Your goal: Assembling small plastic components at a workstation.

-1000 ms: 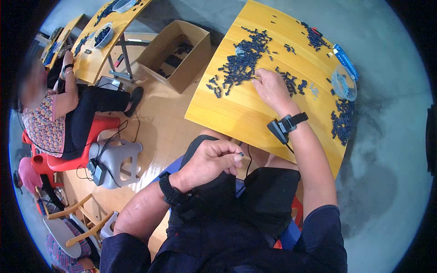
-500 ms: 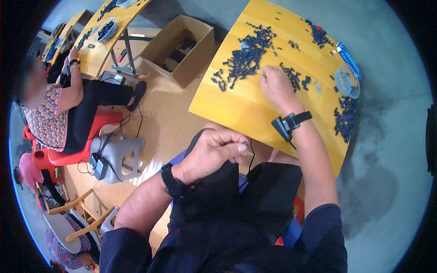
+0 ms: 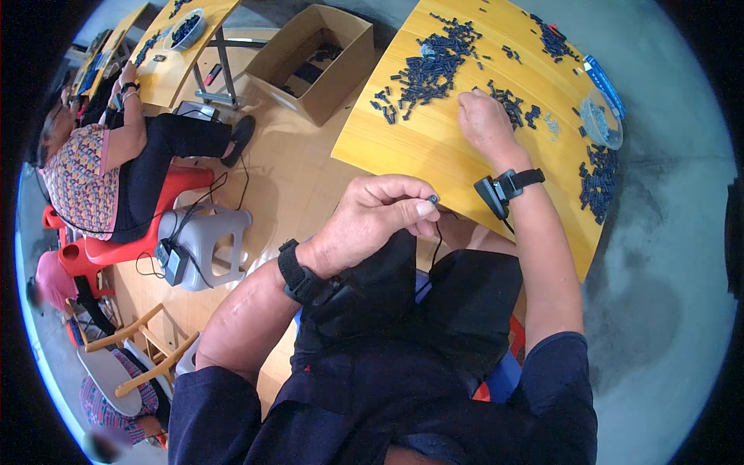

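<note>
My left hand (image 3: pixel 376 221) is held just off the near edge of the yellow table (image 3: pixel 387 147). Its thumb and forefinger pinch a small black part (image 3: pixel 433 200), whose round end shows at the fingertips. Over the table, my right hand (image 3: pixel 490 128) is closed, its fingertips down beside a small heap of black parts (image 3: pixel 510 107). Whatever lies between those fingers is hidden. Beyond it spreads a larger heap of short black tube-like parts (image 3: pixel 434 74). A few thin silvery pins (image 3: pixel 552 125) lie right of the small heap.
A clear tub (image 3: pixel 612 133) of small bluish pieces and a blue-and-white box (image 3: pixel 604 85) stand at the table's right edge. More black parts (image 3: pixel 597 186) lie nearby. An open cardboard box (image 3: pixel 310 66) sits on the floor; a seated person (image 3: pixel 93 163) works at another table to the left.
The whole view has shifted, so the table sits higher in the picture. My left hand has risen slightly toward the table edge, still pinching the part. My right hand stays by the small heap.
</note>
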`<action>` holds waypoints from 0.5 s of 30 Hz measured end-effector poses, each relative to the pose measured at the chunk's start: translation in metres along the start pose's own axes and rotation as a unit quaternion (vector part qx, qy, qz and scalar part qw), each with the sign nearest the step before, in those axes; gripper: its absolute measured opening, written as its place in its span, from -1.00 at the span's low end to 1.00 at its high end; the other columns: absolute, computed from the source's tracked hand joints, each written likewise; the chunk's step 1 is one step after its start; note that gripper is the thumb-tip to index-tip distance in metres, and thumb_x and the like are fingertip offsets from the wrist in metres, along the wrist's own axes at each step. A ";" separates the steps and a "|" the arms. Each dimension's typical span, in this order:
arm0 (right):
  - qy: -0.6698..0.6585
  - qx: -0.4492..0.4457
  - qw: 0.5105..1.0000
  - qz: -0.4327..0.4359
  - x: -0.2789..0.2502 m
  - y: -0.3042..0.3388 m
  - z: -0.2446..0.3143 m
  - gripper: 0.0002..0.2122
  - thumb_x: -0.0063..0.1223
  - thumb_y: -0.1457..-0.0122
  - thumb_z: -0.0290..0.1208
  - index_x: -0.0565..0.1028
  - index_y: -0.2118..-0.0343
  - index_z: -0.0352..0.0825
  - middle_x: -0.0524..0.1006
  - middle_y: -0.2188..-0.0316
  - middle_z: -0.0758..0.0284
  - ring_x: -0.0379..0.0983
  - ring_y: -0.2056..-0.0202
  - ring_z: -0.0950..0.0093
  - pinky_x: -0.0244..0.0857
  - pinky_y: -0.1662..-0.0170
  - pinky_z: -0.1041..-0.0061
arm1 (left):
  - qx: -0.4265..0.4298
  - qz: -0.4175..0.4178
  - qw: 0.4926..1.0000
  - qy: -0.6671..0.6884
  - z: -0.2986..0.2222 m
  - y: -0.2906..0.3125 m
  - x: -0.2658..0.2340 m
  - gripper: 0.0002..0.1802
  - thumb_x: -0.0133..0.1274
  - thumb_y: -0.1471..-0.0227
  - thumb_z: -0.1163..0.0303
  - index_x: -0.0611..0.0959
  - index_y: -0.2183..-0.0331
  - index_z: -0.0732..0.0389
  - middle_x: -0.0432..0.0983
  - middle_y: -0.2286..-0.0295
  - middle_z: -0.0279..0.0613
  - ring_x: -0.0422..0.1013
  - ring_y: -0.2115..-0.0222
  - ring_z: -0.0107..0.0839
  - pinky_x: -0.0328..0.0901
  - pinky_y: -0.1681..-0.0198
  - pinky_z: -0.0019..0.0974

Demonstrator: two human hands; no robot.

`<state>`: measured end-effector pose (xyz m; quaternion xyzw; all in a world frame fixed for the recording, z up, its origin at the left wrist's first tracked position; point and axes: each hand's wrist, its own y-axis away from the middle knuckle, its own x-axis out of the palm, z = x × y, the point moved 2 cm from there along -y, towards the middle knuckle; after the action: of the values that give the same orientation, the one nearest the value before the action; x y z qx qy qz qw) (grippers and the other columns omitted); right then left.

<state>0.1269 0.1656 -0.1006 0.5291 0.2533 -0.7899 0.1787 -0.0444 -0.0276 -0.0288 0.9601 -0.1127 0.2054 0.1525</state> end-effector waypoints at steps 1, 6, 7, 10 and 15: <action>-0.005 0.004 1.000 -0.005 -0.001 0.000 0.001 -0.90 -0.11 -0.03 -0.52 0.41 0.50 -0.44 0.46 0.42 -0.01 0.41 0.36 0.01 0.32 0.26 0.14 | 0.005 -0.001 1.000 0.010 0.000 0.000 0.000 -0.84 0.02 -0.10 0.46 0.59 0.27 0.33 0.56 0.42 -0.22 0.49 0.44 -0.50 0.38 0.31 -0.46; -0.082 0.015 0.994 -0.064 -0.012 0.018 0.009 -0.91 -0.10 -0.08 -0.52 0.41 0.47 -0.42 0.48 0.54 0.12 0.46 0.50 0.19 0.35 0.39 0.30 | 0.009 0.004 1.000 0.009 0.001 -0.001 0.001 -0.84 0.02 -0.10 0.46 0.58 0.28 0.33 0.56 0.42 -0.23 0.49 0.44 -0.50 0.38 0.30 -0.45; -0.235 0.105 0.966 -0.025 -0.018 0.026 0.017 -0.92 -0.09 -0.11 -0.52 0.41 0.45 -0.41 0.46 0.59 0.22 0.43 0.57 0.35 0.32 0.46 0.41 | 0.010 0.005 1.000 0.009 0.002 0.000 0.000 -0.84 0.02 -0.10 0.46 0.58 0.28 0.33 0.56 0.43 -0.23 0.49 0.43 -0.49 0.38 0.30 -0.45; -0.454 0.182 0.872 0.013 -0.046 0.054 0.048 -0.94 -0.09 -0.15 -0.54 0.40 0.40 -0.40 0.41 0.66 0.38 0.36 0.66 0.61 0.25 0.58 0.61 | 0.003 0.009 1.000 0.001 0.001 -0.001 0.000 -0.85 0.02 -0.11 0.46 0.58 0.28 0.32 0.55 0.43 -0.24 0.49 0.43 -0.50 0.37 0.30 -0.46; -0.590 0.148 0.793 0.034 -0.081 0.092 0.089 -0.95 -0.08 -0.16 -0.58 0.40 0.35 -0.43 0.43 0.61 0.41 0.36 0.64 0.68 0.25 0.59 0.70 | 0.006 0.016 1.000 -0.015 0.004 -0.001 0.000 -0.84 0.01 -0.11 0.46 0.58 0.27 0.32 0.55 0.42 -0.25 0.48 0.43 -0.51 0.37 0.30 -0.46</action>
<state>0.1419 0.0396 -0.0177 -0.0111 -0.0395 -0.9701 0.2392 -0.0429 -0.0283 -0.0324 0.9621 -0.1294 0.1936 0.1417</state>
